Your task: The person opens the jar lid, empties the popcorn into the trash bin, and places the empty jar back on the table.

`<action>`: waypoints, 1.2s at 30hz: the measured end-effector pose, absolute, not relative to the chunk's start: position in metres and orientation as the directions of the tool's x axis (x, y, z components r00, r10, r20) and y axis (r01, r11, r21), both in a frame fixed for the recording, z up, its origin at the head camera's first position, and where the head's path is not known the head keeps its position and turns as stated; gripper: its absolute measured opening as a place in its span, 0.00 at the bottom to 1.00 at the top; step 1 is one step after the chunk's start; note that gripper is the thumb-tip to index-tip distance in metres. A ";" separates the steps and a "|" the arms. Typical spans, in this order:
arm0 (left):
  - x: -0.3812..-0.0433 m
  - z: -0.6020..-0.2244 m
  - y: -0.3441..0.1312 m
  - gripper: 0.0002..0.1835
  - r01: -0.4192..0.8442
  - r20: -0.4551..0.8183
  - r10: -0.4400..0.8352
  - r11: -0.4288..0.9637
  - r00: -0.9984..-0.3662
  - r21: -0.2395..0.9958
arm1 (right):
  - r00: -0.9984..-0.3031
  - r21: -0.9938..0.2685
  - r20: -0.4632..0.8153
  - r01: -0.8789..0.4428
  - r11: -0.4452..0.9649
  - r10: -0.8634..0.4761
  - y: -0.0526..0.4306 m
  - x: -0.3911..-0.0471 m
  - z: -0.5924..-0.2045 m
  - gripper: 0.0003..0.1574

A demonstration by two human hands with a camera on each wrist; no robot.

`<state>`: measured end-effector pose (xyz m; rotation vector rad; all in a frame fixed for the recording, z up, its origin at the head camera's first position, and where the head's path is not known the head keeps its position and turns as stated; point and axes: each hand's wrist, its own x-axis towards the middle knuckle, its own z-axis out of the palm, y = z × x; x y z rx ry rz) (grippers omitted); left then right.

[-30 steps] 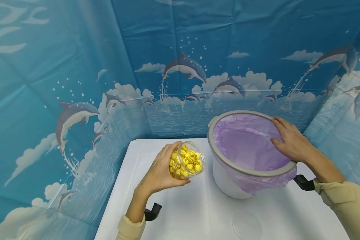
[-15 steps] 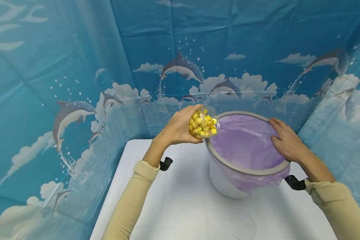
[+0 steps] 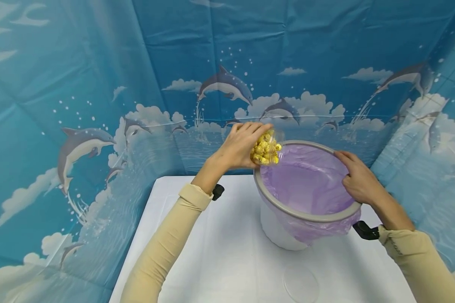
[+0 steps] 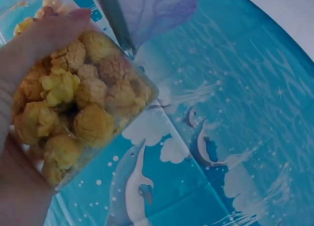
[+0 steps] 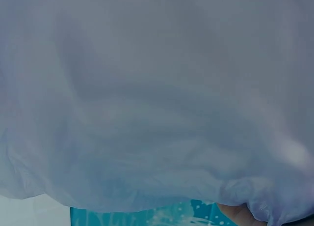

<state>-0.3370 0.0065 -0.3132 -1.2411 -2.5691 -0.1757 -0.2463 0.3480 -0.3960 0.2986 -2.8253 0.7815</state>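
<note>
My left hand (image 3: 239,147) grips a clear plastic jar (image 4: 142,96) filled with yellow popcorn (image 3: 265,149). The jar lies tilted on its side, its mouth facing right over the left rim of a white trash can (image 3: 278,229). In the left wrist view the thumb presses across the jar wall. A purple bag (image 3: 307,185) lines the can and folds over its grey rim (image 3: 311,216). My right hand (image 3: 364,181) holds the rim on the right side, thumb toward the inside. The bag fills most of the right wrist view, hiding nearly all of that hand.
The can stands on a white table (image 3: 212,252). A round clear disc-like outline (image 3: 301,283) shows on the table in front of it. A blue curtain (image 3: 174,42) with dolphins hangs close behind the table and along both sides.
My left hand has carried the jar up and right from over the table to the can's rim, tipping it further sideways. My right hand stays at the rim, its fingers slightly shifted.
</note>
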 end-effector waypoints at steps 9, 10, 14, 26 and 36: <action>-0.338 -0.311 0.018 0.60 0.793 0.304 0.790 0.591 -0.533 -0.146 | -0.969 -0.498 0.225 -0.202 0.843 -0.100 0.348 -0.243 -0.396 0.47; -0.338 -0.311 0.019 0.60 0.794 0.305 0.792 0.588 -0.529 -0.153 | -0.970 -0.497 0.223 -0.196 0.845 -0.094 0.348 -0.242 -0.396 0.47; -0.337 -0.311 0.022 0.60 0.794 0.302 0.802 0.580 -0.516 -0.182 | -0.972 -0.496 0.220 -0.180 0.850 -0.077 0.346 -0.242 -0.396 0.48; -0.335 -0.307 0.027 0.59 0.766 0.308 0.824 0.560 -0.476 -0.315 | -0.977 -0.497 0.206 -0.152 0.855 -0.055 0.345 -0.240 -0.395 0.47; -0.333 -0.302 0.035 0.57 0.732 0.269 0.830 0.558 -0.489 -0.390 | -0.977 -0.500 0.207 -0.150 0.853 -0.051 0.344 -0.241 -0.394 0.47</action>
